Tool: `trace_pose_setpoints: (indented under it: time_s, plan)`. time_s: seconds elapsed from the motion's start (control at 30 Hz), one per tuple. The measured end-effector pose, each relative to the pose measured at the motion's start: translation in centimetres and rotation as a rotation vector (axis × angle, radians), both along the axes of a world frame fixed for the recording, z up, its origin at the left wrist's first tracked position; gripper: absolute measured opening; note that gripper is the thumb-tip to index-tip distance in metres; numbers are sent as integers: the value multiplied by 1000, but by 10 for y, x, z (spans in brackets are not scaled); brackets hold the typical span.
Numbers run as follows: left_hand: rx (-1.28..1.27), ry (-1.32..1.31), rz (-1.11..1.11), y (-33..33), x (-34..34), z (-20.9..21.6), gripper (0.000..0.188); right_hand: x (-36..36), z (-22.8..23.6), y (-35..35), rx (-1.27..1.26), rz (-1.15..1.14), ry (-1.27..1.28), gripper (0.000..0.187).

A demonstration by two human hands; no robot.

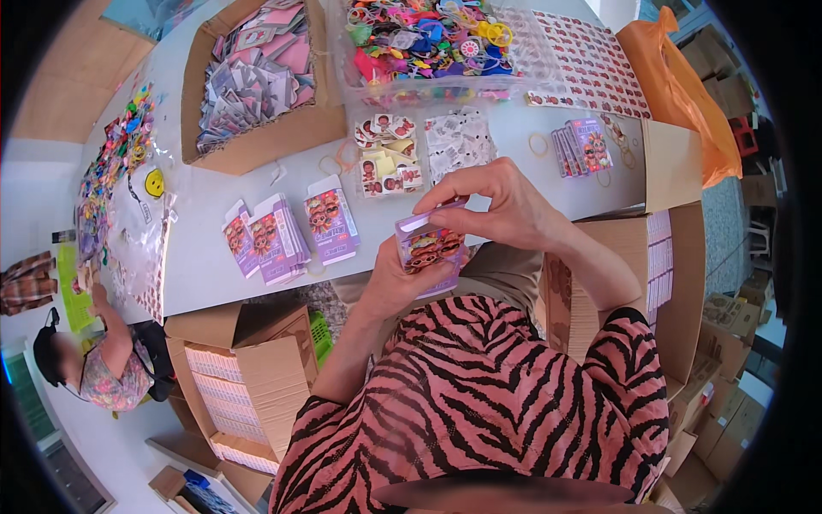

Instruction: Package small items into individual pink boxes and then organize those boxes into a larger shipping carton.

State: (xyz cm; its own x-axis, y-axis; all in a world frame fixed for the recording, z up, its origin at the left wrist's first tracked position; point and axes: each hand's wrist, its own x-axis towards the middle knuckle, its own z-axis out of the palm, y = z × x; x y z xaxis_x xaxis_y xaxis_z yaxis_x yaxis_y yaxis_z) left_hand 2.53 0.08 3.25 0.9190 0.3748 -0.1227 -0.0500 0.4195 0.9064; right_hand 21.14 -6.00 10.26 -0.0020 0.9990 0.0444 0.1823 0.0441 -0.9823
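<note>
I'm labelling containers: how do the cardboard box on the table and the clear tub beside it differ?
The cardboard box is brown and opaque, while the clear tub is see-through. The cardboard box holds flat pieces, mostly pink and grey; the clear tub holds small trinkets in many bright colours. The cardboard box stands on the left, the clear tub to its right. Both stand open-topped on the table, well filled.
</note>
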Motion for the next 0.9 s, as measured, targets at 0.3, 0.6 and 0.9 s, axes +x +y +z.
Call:
trace_pose_setpoints:
  time_s: [0.3,0.6,0.9]
  plan:
    - [-132,27,63,-3,-1,7,32,2,-13,-3,240,64,-182,25]
    - [-73,98,133,-3,-6,-5,31,-5,-34,-8,376,76,-255,34]
    - [-160,97,5,3,-9,-3,31,-13,-38,-8,323,79,-228,34]
